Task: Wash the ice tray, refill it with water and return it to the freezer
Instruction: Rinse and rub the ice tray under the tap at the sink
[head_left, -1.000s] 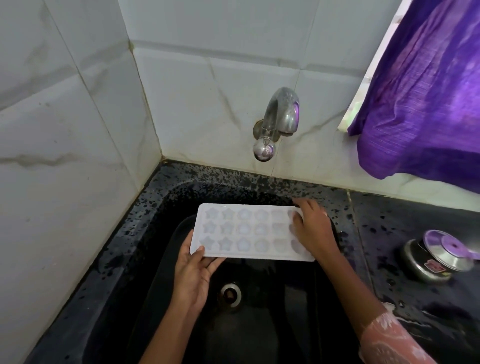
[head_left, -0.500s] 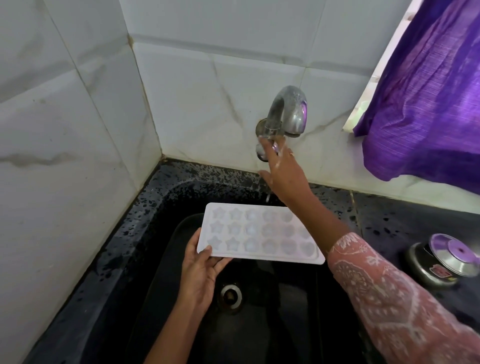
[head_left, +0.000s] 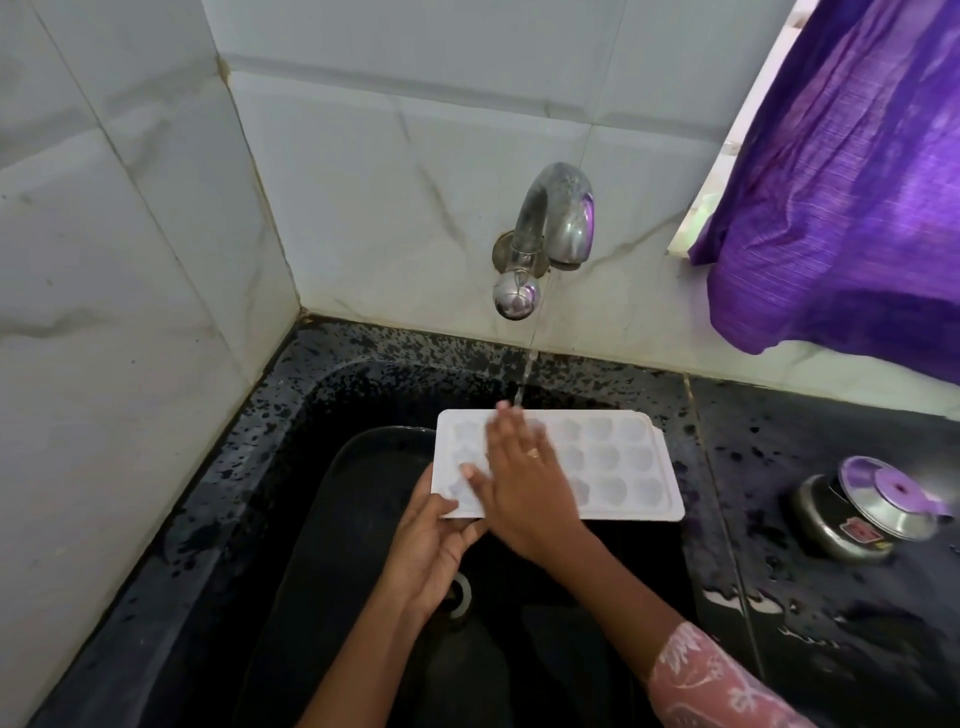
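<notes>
From my seat I see both forearms reaching forward over the sink (head_left: 270, 467), the left coming straight up from the bottom edge and the right angling in from the lower right in a pink patterned sleeve (head_left: 711, 680). The sink is black and speckled, set in a corner of pale marbled wall tiles (head_left: 389, 182), with a drain (head_left: 461, 592) showing just below the left wrist. A steel tap (head_left: 550, 228) on the back wall runs a thin stream of water (head_left: 524, 374) onto the far edge of the white ice tray (head_left: 613, 462), which is held level above the basin. To the right, the dark wet worktop (head_left: 753, 431) carries a small steel container (head_left: 862, 514) with a lid, and a purple cloth (head_left: 857, 182) hangs above it. My left hand (head_left: 436, 540) grips the tray's near left corner, thumb on top and fingers curled beneath. My right hand (head_left: 524, 488) lies flat on the tray's left cells, fingers straight and slightly spread, their tips blurred, a ring (head_left: 533, 453) on one finger.
</notes>
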